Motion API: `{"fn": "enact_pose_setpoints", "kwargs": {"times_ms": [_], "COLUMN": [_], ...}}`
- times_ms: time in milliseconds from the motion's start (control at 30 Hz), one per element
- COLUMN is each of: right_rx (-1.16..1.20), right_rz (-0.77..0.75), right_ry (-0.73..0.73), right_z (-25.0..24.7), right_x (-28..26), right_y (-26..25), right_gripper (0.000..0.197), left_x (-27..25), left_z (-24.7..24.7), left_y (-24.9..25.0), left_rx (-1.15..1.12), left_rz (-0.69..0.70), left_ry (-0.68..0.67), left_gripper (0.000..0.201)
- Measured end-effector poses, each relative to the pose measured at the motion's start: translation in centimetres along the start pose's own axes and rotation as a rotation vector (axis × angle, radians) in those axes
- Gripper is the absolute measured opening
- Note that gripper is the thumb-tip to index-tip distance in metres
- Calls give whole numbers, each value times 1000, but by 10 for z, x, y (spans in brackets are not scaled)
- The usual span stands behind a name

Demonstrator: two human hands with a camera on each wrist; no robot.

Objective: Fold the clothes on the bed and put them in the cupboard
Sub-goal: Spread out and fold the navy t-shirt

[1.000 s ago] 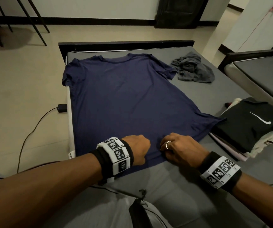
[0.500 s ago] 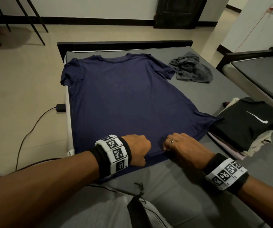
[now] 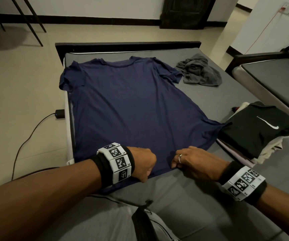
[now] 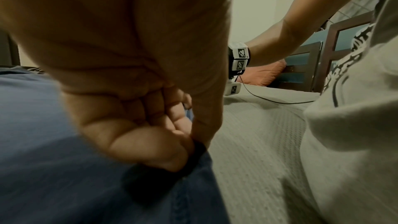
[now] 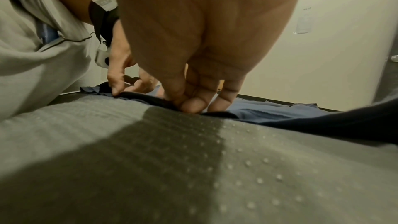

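Little moved: both hands, left (image 3: pixel 144 163) & right (image 3: pixel 195 163), still pinch navy tee (image 3: pixel 131 105) hem.

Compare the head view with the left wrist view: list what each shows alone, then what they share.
Head view only: the whole navy T-shirt spread flat, a crumpled grey garment beyond its sleeve, a folded stack topped by a black shirt, and the floor with a charger cable.

Left wrist view only: the left hand's curled fingers pinching the hem from beneath, an orange pillow, and a wooden bed frame.

Both: the navy T-shirt, the grey bed sheet, the left hand's grip on the hem, and the right wrist's marker band.
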State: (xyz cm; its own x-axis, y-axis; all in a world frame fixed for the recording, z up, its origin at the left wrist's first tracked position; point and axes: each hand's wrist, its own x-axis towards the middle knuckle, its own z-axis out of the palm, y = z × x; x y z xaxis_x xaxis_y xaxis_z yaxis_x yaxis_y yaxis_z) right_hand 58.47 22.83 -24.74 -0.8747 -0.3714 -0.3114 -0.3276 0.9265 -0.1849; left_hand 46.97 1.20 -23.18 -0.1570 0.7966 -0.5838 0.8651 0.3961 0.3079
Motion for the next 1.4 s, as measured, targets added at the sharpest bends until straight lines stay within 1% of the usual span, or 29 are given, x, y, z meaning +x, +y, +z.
{"fn": "enact_pose_setpoints", "kwargs": {"times_ms": [100,167,233,267,333,400,433,467,500,567,600,633,667,733,800,900,1000,1067,1167,1200,1267,1300,1333,1367,1400], "right_rx": [157,197,103,15,-150,-245,-276,-307,-329,-315,-271,-215,-172,-150,-136,-102,-146,-124,-79,-118,-307,-377,-389,-350,-280], "right_rz": [24,79,171,233,407,582,646,705,756,808,805,784,756,688,635,603,633,668,680,689,719,730,732,712,661], "right_ry": [30,119,243,286,312,338,358,356,320,181,110,71,69,157,239,253,276,238,185,162,110,124,172,243,319], "right_z": [-4,-7,-12,-16,-28,-45,-53,-59,-64,-68,-68,-68,-68,-68,-66,-61,-60,-59,-58,-59,-63,-66,-68,-71,-73], "right_x": [-10,-15,-17,-18,-21,-24,-26,-28,-28,-30,-30,-31,-32,-36,-40,-46,-60,-68,-72,-72,-68,-65,-59,-50,-38], "right_y": [12,27,42,50,64,80,90,99,108,120,122,122,120,116,114,113,113,111,106,104,98,95,90,83,74], "right_gripper": [20,18,20,24,35,37,37,37,38,36,31,26,20,12,13,16,20,23,24,24,26,27,28,29,32], "left_x": [1,2,4,5,8,11,13,15,17,20,20,21,21,22,23,26,26,28,32,33,35,35,35,35,35], "left_z": [4,6,3,1,-4,-7,-7,-7,-7,-7,-8,-9,-9,-8,-5,-3,-4,-5,-6,-5,-3,-1,0,2,4], "left_y": [-2,-4,-7,-10,-20,-32,-39,-44,-49,-53,-54,-54,-54,-51,-48,-43,-41,-41,-40,-38,-34,-31,-26,-22,-15], "left_rx": [-24,-73,-109,-108,-82,-45,4,72,128,144,126,114,109,107,122,184,227,264,339,368,419,440,454,459,445], "left_rz": [22,26,32,32,8,-23,-37,-52,-69,-100,-108,-114,-124,-156,-190,-206,-197,-168,-77,-39,33,65,97,130,169], "left_ry": [-23,-7,49,108,246,361,396,411,414,393,371,344,312,244,177,118,88,78,67,64,58,55,50,42,35], "left_gripper": [11,14,22,24,24,20,27,38,50,68,74,80,86,102,117,129,131,130,128,127,124,121,118,114,110]}}
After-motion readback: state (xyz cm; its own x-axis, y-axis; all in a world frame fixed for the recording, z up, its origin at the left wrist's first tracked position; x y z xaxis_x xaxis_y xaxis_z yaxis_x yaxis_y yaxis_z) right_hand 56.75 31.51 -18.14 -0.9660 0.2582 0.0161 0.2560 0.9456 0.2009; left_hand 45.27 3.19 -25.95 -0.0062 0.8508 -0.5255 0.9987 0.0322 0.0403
